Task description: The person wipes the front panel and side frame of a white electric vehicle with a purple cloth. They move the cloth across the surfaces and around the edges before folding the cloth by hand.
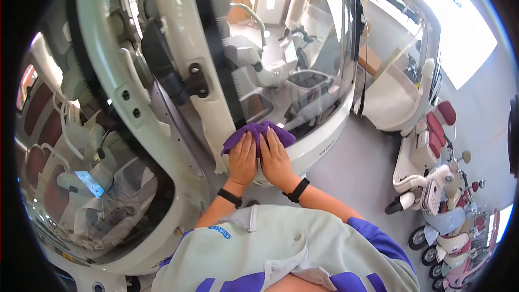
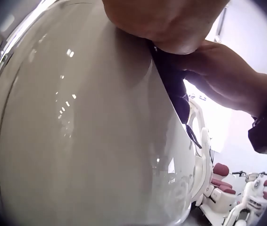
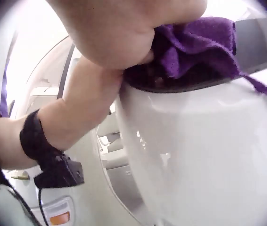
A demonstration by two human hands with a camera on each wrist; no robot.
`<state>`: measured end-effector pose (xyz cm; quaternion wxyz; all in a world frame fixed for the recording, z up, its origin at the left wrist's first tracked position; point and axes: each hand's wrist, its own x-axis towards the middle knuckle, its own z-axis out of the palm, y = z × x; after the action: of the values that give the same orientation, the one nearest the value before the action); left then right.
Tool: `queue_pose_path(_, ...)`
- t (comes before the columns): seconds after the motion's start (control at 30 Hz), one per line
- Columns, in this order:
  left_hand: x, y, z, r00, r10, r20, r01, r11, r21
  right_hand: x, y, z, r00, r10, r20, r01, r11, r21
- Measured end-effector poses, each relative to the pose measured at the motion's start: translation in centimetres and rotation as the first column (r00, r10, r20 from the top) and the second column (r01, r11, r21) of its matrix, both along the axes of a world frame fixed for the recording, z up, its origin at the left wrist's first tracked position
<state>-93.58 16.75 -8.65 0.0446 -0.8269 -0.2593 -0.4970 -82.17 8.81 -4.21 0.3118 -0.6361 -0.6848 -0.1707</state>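
A purple cloth (image 1: 281, 132) lies bunched along the lower edge of a windshield (image 1: 319, 105) on a small white enclosed vehicle (image 1: 313, 162). My left hand (image 1: 243, 159) presses the cloth with its fingers extended forward. Close beside it, my right hand (image 1: 275, 162) also rests on the cloth, fingers straight. In the right wrist view, folds of the cloth (image 3: 199, 47) spread out past the right hand (image 3: 119, 37), over the glossy white front panel (image 3: 209, 146). From the left wrist, the left hand (image 2: 166, 21) covers most of the cloth, which shows only as a dark strip.
Another enclosed vehicle (image 1: 157, 238) with a curved windshield stands close on the left. A black mirror (image 1: 162, 59) sticks out between the two vehicles. Several scooters (image 1: 432, 189) with red seats line the right, beyond the grey floor (image 1: 351, 184).
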Motion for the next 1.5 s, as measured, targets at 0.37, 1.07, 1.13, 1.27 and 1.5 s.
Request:
queue_pose_path(0.37,13.3,2.5,13.7,0.988,-0.14,-0.062,0.14,0.99,-0.005,15.2,4.4,7.8,0.986,-0.058,-0.155,0.088,0.978,0.19)
queue_pose_path(1.07,33.6,-7.0,-1.0,0.898,-0.284,-0.335,0.184,0.936,-0.3,38.3,-5.0,-5.2,0.925,-0.032,-0.378,0.017,0.999,-0.042)
queue_pose_path(1.13,35.6,-7.3,-1.7,0.913,-0.266,-0.31,0.176,0.941,-0.287,39.3,-5.9,-4.9,0.894,-0.076,-0.441,0.013,0.989,-0.145)
queue_pose_path(1.27,36.7,-9.0,-1.8,0.931,-0.255,-0.263,0.157,0.926,-0.342,39.5,-8.0,-7.4,0.706,-0.111,-0.7,-0.087,0.967,-0.241)
queue_pose_path(1.5,44.7,-14.4,4.2,0.828,-0.546,-0.13,0.437,0.773,-0.46,46.2,-17.5,-1.6,0.061,-0.196,-0.979,-0.134,0.97,-0.203)
